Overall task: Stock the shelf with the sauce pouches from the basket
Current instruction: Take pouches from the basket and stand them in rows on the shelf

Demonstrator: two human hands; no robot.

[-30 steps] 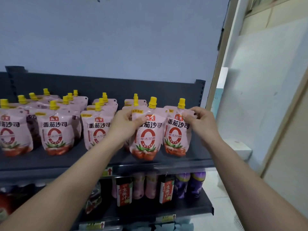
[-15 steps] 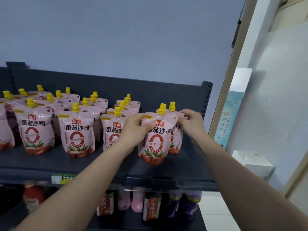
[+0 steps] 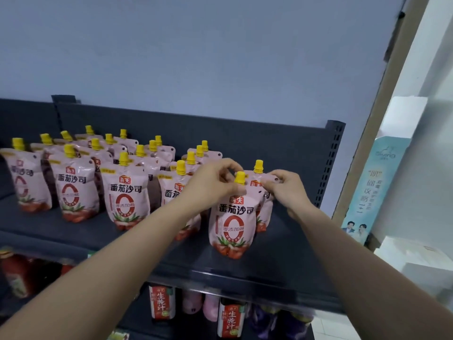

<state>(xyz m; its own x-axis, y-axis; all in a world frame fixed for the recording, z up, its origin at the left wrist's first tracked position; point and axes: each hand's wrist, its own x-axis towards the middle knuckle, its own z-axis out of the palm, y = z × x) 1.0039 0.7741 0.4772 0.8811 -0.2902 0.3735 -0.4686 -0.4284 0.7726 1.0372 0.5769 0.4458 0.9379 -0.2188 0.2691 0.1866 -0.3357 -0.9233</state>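
Head view. Top shelf point(image 3: 282, 253), dark grey, right end.

- Front pouch point(image 3: 232, 217): pink, yellow screw cap, standing upright near the shelf's front edge. Red logo 海天, black 番茄沙司 below it, big red "0" with 零添加 across it, tomatoes printed at the base.
- Left hand point(image 3: 213, 185): fingers curled, pinching the front pouch's top-left corner just beside the cap.
- Rear pouch point(image 3: 266, 192): same print, upright, directly behind the front one and touching it, mostly hidden.
- Right hand point(image 3: 286, 190): thumb and forefinger pinch the rear pouch's top-right corner, at the punched hole.
- Stocked pouches point(image 3: 127, 192): same brand, in rows running front to back, filling the shelf to the left.
- Lower shelf: red-labelled bottles point(image 3: 161, 303), label seems to read 生腌汁.
- Far right: pale blue carton point(image 3: 372, 187), its writing too small to read.
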